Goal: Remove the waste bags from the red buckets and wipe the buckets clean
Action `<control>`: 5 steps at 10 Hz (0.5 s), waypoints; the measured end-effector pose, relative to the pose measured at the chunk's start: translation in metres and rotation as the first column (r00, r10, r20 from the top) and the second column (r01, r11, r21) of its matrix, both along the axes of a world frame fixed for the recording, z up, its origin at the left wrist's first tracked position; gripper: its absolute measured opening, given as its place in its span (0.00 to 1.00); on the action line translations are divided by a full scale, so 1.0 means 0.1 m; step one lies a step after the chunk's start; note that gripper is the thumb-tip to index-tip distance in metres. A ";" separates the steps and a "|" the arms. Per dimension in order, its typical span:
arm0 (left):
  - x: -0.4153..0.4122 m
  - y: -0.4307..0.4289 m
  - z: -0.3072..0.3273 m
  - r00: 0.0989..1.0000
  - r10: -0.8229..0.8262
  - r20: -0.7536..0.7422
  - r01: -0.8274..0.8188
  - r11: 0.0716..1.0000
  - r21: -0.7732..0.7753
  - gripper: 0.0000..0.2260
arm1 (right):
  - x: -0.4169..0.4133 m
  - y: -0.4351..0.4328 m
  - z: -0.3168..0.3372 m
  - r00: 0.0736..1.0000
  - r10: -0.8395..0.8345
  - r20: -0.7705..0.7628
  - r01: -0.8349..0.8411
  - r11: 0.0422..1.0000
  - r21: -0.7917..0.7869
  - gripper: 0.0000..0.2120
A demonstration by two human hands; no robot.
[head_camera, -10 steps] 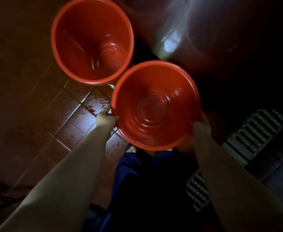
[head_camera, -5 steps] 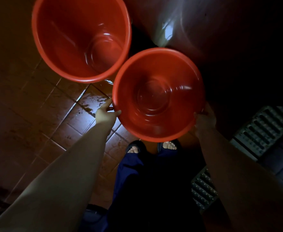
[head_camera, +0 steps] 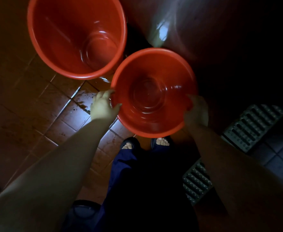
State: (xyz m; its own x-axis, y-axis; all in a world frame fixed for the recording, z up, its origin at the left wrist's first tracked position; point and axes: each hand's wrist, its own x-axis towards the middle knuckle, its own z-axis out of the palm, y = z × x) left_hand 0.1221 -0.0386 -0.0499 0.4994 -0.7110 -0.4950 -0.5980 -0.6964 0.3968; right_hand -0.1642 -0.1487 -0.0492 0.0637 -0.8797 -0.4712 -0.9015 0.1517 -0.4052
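Two red buckets are seen from above, both with bare insides and no bag in them. The larger bucket (head_camera: 77, 37) stands upper left on the tiled floor. The smaller bucket (head_camera: 154, 92) sits just right of it, their rims nearly touching. My left hand (head_camera: 103, 108) grips the smaller bucket's left rim, thumb over the edge. On the opposite side, my right hand (head_camera: 196, 111) holds its right rim. Whether the smaller bucket rests on the floor or hangs just above it cannot be told.
Wet brown floor tiles (head_camera: 73, 114) spread to the left. A grey ridged mat (head_camera: 248, 128) lies at right. My sandalled feet (head_camera: 145, 144) stand just below the held bucket. A dark shiny wall or door (head_camera: 187, 22) rises behind the buckets.
The bucket in my hands has come lower and closer to the other bucket, looking smaller in view. The view has tilted down, so my feet show fully.
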 end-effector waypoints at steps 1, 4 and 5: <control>-0.11 -0.18 0.35 0.940 -0.318 0.127 0.313 0.948 0.058 0.21 | 0.11 -0.02 0.36 0.963 0.269 0.031 -0.266 0.961 -0.081 0.26; -0.13 -0.58 2.65 0.682 -0.616 0.394 0.681 0.732 -0.034 0.19 | 0.52 -0.28 2.44 0.848 0.526 -0.063 -0.514 0.788 -0.339 0.16; -0.13 -0.54 3.40 0.640 -0.553 0.534 0.681 0.730 -0.059 0.18 | 0.67 -0.25 3.24 0.816 0.568 -0.111 -0.564 0.738 -0.370 0.19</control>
